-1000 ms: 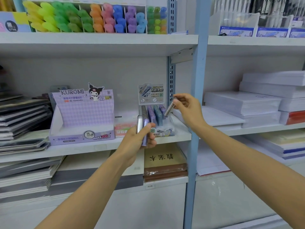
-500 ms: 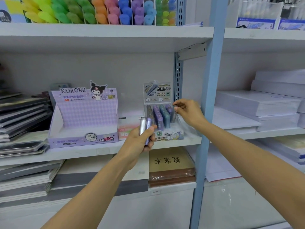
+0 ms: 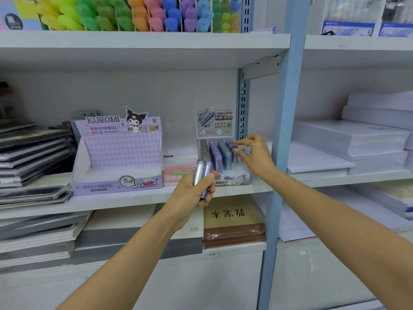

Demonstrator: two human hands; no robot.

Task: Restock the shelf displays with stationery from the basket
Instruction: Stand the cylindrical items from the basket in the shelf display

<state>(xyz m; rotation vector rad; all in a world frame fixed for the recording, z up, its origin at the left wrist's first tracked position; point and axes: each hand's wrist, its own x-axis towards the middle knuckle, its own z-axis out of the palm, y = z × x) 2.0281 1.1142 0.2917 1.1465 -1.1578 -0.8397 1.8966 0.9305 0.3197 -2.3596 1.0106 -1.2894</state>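
A small display box (image 3: 232, 177) of pencil-lead tubes stands on the middle shelf (image 3: 143, 198), with rows of grey, purple and blue tubes upright in it. My left hand (image 3: 196, 191) grips two lead tubes (image 3: 202, 173), one silver and one purple, just in front of the display. At the display's right row my right hand (image 3: 252, 155) pinches the top of a tube (image 3: 234, 151) that stands in or just above its slot. The basket is out of view.
An empty purple Kuromi display box (image 3: 116, 157) stands left of a low pink eraser box (image 3: 178, 173). A blue shelf upright (image 3: 283, 139) rises just right of my right hand. Paper reams (image 3: 350, 139) fill the right bay; dark notebooks (image 3: 33, 153) stack at left. Coloured highlighters (image 3: 134, 14) line the top shelf.
My right hand carried a silver tube from mid-air down into the display's right row. The left hand kept hold of its two tubes. The camera shifted left, closer to the shelf.
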